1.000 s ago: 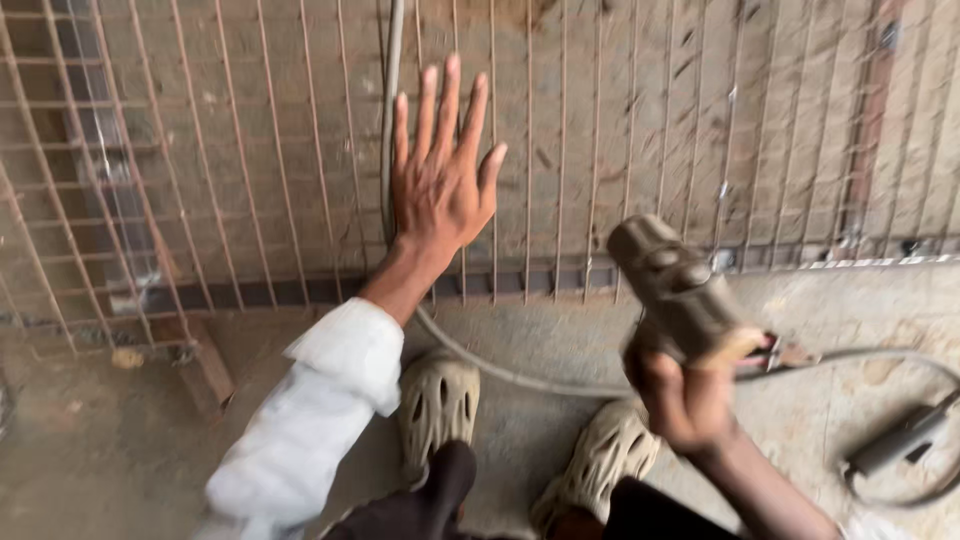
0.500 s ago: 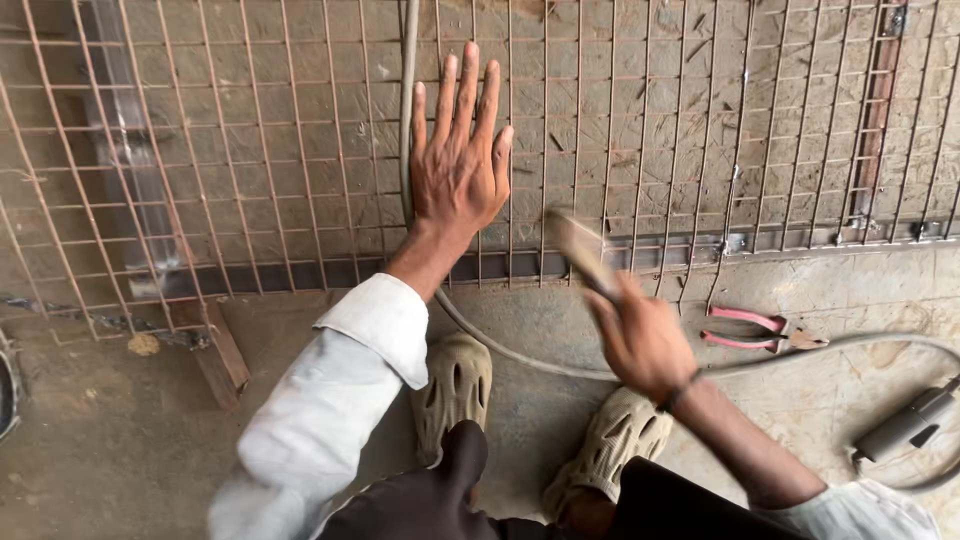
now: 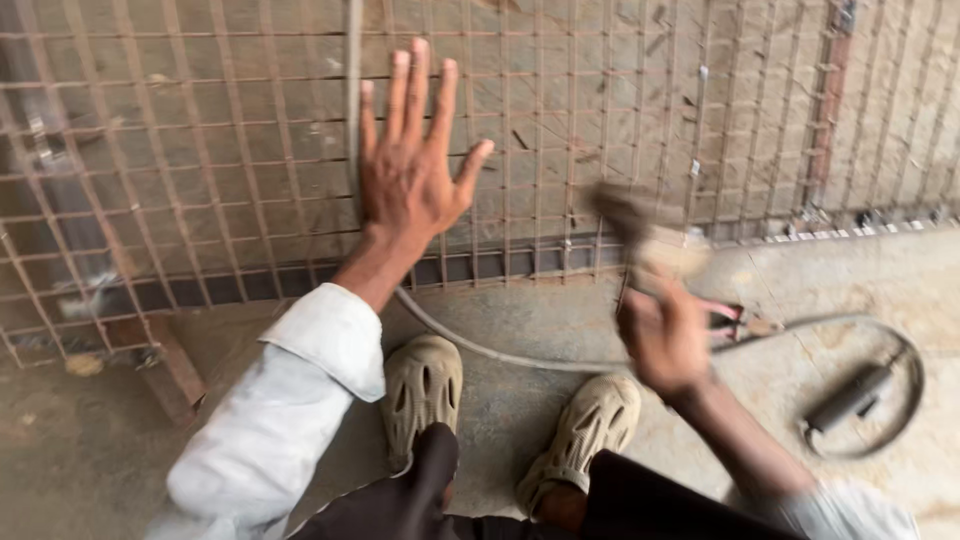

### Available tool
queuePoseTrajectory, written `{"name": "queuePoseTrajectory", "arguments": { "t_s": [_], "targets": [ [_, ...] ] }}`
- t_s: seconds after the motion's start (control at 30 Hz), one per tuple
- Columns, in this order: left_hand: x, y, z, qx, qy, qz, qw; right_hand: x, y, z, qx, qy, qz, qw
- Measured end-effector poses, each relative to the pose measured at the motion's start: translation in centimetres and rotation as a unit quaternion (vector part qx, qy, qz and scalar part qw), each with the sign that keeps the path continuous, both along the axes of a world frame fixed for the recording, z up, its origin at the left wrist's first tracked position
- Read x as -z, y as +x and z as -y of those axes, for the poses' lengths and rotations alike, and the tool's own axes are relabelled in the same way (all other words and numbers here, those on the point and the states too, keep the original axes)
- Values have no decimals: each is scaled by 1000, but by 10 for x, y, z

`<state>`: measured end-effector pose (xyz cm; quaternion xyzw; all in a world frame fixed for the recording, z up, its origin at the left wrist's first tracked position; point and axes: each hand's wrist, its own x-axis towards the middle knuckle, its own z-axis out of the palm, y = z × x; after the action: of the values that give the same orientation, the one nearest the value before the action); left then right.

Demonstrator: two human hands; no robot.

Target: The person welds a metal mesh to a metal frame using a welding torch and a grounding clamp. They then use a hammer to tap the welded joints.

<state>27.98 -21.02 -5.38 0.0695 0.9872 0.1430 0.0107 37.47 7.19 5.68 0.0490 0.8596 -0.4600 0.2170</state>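
Hands: left (image 3: 405,180), right (image 3: 665,335); one hammer (image 3: 640,235).

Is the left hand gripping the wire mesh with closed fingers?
No, the left hand lies flat with fingers spread open against the wire mesh panel, not curled around any wire.

left hand (image 3: 410,180) on mesh panel (image 3: 620,110) | pliers (image 3: 735,322) right of shoes (image 3: 422,392)

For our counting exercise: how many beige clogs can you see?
2: the left clog is below the white sleeve's cuff; the right clog is beside it, under the right hand. None seems hidden.
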Motion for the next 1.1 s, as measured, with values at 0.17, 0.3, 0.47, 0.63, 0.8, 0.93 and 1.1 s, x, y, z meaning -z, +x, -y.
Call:
{"name": "queuePoseTrajectory", "arguments": {
  "t_s": [0.17, 0.3, 0.47, 0.63, 0.8, 0.93, 1.1],
  "targets": [
    [-5, -2, -3, -11, -2, 5, 1000, -3, -3, -33, -9, 70, 79, 994],
    [-8, 4, -4, 8, 5, 8, 1000, -5, 27, -43, 57, -183, -81, 978],
    [-4, 8, -7, 15, 15, -8, 1000, 14, 22, -41, -4, 135, 148, 980],
    [-2, 6, -10, 4, 17, -9, 1000, 3, 43, -75, 42, -12, -1, 999],
    [0, 7, -12, -1, 21, 7, 1000, 24, 53, -88, -49, 95, -148, 983],
    [4, 9, -14, -1, 3, -9, 1000, 13, 48, -104, -33, 185, 86, 978],
    [4, 10, -14, 6, 14, -8, 1000, 19, 54, -94, 12, -14, -141, 990]
  ]
}}
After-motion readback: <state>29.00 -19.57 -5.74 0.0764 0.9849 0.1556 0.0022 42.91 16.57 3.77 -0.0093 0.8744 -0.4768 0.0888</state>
